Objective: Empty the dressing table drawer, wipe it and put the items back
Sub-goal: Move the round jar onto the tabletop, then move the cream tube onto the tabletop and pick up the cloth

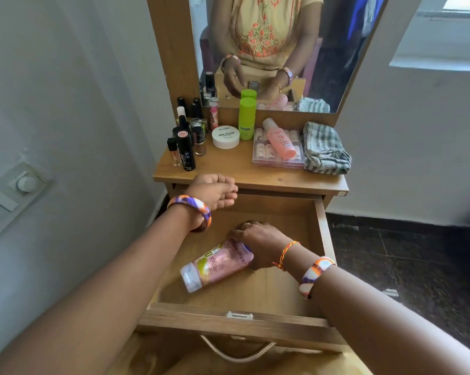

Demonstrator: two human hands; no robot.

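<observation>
The wooden drawer of the dressing table is pulled out. A pink tube with a white cap lies on its side on the drawer floor, the only item I can see inside. My right hand has its fingers curled over the tube's flat end. My left hand hovers above the drawer's back left part, just under the tabletop edge; its fingers hang loosely curled and hold nothing. A folded grey striped cloth lies on the tabletop at the right.
On the tabletop stand several dark nail polish bottles, a white jar, a green bottle, and a pink bottle on a clear box. A mirror rises behind. A wall with a switch panel is at the left.
</observation>
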